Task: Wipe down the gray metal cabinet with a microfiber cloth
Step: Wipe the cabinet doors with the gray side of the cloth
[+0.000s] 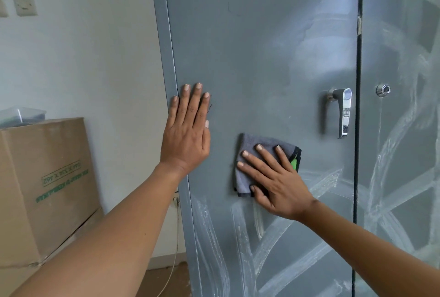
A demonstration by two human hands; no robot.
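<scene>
Right hand [273, 177] flat, fingers spread, pressing cloth [247, 165] to door [250, 46] left of and below handle [342, 113]. Streaks just beneath. Left hand [188, 134] flat, farther left, bracing.

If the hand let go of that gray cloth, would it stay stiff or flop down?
The folded gray microfiber cloth would probably flop: its edges already sag and wrinkle. It looks light and soft, and only the right hand pressing it against the gray metal cabinet door seems to hold it up.

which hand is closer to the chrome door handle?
Right. The right hand presses the cloth flat on the door, below and left of the handle. The left hand lies flat at the door's far left edge.
</scene>
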